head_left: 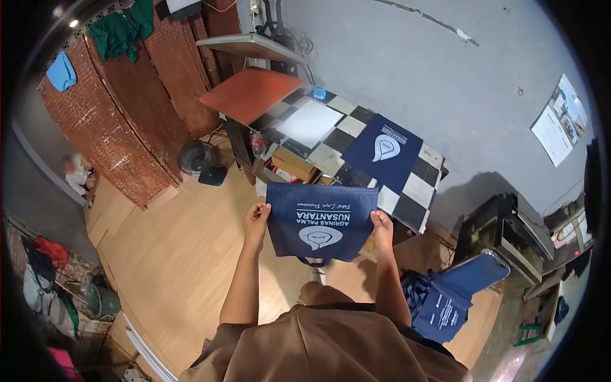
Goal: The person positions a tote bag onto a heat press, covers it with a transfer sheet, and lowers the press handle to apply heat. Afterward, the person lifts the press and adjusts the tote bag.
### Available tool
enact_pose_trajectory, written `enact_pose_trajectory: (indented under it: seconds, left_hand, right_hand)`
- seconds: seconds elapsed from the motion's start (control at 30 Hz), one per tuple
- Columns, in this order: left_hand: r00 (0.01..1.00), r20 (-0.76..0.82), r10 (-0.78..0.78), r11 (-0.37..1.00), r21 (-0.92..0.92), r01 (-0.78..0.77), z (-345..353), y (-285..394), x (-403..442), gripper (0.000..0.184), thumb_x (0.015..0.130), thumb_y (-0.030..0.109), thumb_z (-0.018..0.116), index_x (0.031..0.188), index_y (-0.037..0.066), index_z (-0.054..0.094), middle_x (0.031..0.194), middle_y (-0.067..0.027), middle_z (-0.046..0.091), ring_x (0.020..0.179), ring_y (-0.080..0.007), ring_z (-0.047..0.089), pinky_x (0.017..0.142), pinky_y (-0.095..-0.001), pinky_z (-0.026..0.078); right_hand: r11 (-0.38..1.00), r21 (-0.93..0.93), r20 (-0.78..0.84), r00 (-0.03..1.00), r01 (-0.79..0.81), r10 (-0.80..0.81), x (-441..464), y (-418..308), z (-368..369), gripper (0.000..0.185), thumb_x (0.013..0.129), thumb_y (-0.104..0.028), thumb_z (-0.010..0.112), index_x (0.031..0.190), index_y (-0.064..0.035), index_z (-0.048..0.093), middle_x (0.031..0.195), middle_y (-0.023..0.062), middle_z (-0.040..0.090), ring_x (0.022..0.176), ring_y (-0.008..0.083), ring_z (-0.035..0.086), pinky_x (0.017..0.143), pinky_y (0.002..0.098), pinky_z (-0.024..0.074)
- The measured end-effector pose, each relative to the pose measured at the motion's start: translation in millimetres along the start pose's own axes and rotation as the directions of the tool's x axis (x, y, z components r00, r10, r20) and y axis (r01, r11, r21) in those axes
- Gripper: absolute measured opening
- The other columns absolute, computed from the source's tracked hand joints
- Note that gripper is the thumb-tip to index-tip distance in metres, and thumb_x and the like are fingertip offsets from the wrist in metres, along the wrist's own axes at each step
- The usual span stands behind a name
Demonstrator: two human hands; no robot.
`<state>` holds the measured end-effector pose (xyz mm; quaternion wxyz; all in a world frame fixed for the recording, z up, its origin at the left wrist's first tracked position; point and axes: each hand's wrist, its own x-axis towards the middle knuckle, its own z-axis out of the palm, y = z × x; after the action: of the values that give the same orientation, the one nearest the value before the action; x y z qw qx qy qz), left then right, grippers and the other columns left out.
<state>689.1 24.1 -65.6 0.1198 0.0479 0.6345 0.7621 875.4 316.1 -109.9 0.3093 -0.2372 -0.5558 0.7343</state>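
Between my two hands hangs a navy blue tote bag (286, 223) with white printing that reads upside down from here. My left hand (256, 223) pinches its left edge near the upper corner. On the opposite edge, my right hand (382, 228) grips the cloth between thumb and fingers. The bag's handle (313, 261) dangles below it. Beyond it, a second navy bag (382, 149) lies flat on the checkered table (417, 191), its white logo facing up. More navy bags (439, 312) are heaped over a blue chair at my right.
White paper (310, 123) and a small blue device (319, 93) lie on the table beside a red-brown board (250, 94). A bottle (257, 144) stands by the table's left side. A black fan (197, 157) is on the floor. A person (77, 175) sits far left.
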Motion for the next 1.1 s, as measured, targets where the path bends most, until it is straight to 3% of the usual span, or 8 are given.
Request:
enact_pose_trajectory:
  seconds: [0.13, 0.27, 0.33, 0.53, 0.6, 0.77, 0.93, 1.1]
  left_hand:
    - [0.998, -0.06, 0.017, 1.0, 0.013, -0.016, 5, 2, 43, 0.012, 0.093, 0.02, 0.069, 0.095, 0.009, 0.065, 0.079, 0.0091, 0.053, 0.074, -0.0024, 0.046, 0.069, -0.0179, 0.035]
    - [0.994, -0.096, 0.043, 0.999, 0.025, -0.041, 2, 4, 86, 0.012, 0.093, 0.02, 0.069, 0.094, 0.009, 0.065, 0.079, 0.0091, 0.053, 0.073, -0.0028, 0.045, 0.068, -0.0181, 0.035]
    - [0.991, -0.124, 0.055, 0.998, 0.035, -0.051, 1, 5, 105, 0.012, 0.093, 0.021, 0.069, 0.093, 0.009, 0.065, 0.079, 0.009, 0.053, 0.072, -0.003, 0.045, 0.068, -0.0182, 0.035]
    - [0.976, -0.196, 0.09, 0.996, 0.002, -0.091, -16, 8, 149, 0.012, 0.093, 0.02, 0.069, 0.093, 0.009, 0.066, 0.079, 0.0081, 0.053, 0.073, -0.0036, 0.046, 0.069, -0.0186, 0.036]
    - [0.973, -0.211, 0.093, 0.996, 0.009, -0.093, -26, 10, 165, 0.012, 0.095, 0.021, 0.066, 0.093, 0.009, 0.064, 0.078, 0.008, 0.053, 0.071, -0.0033, 0.045, 0.065, -0.0198, 0.035]
    - [0.963, -0.249, 0.101, 0.995, 0.021, -0.099, -64, 19, 217, 0.01, 0.095, 0.02, 0.066, 0.094, 0.009, 0.065, 0.079, 0.0081, 0.053, 0.072, -0.0032, 0.046, 0.067, -0.0195, 0.036]
    - [0.966, -0.225, 0.127, 0.992, 0.017, -0.126, -117, 41, 285, 0.01, 0.095, 0.02, 0.067, 0.094, 0.009, 0.065, 0.081, 0.0081, 0.054, 0.074, -0.0033, 0.047, 0.068, -0.0191, 0.036]
    - [0.969, -0.208, 0.134, 0.991, 0.004, -0.136, -177, 73, 351, 0.011, 0.091, 0.018, 0.071, 0.093, 0.009, 0.066, 0.081, 0.0078, 0.055, 0.076, -0.0036, 0.047, 0.071, -0.0187, 0.037]
  right_hand:
    - [0.991, 0.127, -0.081, 0.996, -0.034, 0.045, 40, -16, 43, 0.011, 0.096, -0.008, 0.061, 0.085, -0.0112, 0.06, 0.08, -0.009, 0.054, 0.077, 0.0025, 0.048, 0.073, 0.0181, 0.039]
    - [0.992, 0.091, 0.023, 0.996, -0.093, 0.091, 93, -8, 61, 0.01, 0.097, -0.014, 0.062, 0.09, -0.0061, 0.062, 0.082, -0.0071, 0.051, 0.077, 0.0046, 0.045, 0.07, 0.0199, 0.0361]
    - [0.994, -0.091, 0.039, 0.997, -0.061, 0.064, 113, -15, 80, 0.01, 0.096, -0.013, 0.061, 0.091, -0.0041, 0.061, 0.082, -0.007, 0.051, 0.077, 0.0049, 0.045, 0.07, 0.0201, 0.0362]
    - [0.996, -0.065, 0.097, 0.993, -0.057, 0.063, 157, -4, 124, 0.009, 0.096, -0.01, 0.061, 0.091, -0.002, 0.062, 0.08, -0.0054, 0.054, 0.076, 0.0054, 0.047, 0.07, 0.0221, 0.0386]
    - [0.983, -0.182, 0.145, 0.989, 0.0, 0.027, 169, -4, 141, 0.006, 0.095, -0.012, 0.062, 0.09, -0.009, 0.063, 0.073, -0.0101, 0.052, 0.06, 0.0004, 0.039, 0.051, 0.0188, 0.0274]
    - [0.979, -0.2, 0.221, 0.975, 0.041, 0.005, 210, 35, 182, 0.003, 0.093, -0.01, 0.063, 0.094, -0.007, 0.064, 0.077, -0.0075, 0.058, 0.064, 0.0012, 0.046, 0.058, 0.018, 0.0337]
    - [0.989, -0.143, 0.203, 0.978, -0.025, 0.054, 226, 59, 251, 0.006, 0.091, -0.007, 0.063, 0.098, -0.0054, 0.063, 0.087, -0.0047, 0.062, 0.081, 0.0049, 0.055, 0.076, 0.0203, 0.0408]
    - [0.982, -0.188, 0.211, 0.976, -0.011, 0.051, 230, 61, 340, 0.001, 0.093, -0.006, 0.062, 0.093, -0.0071, 0.062, 0.081, -0.0068, 0.056, 0.073, 0.0037, 0.049, 0.065, 0.0212, 0.0385]
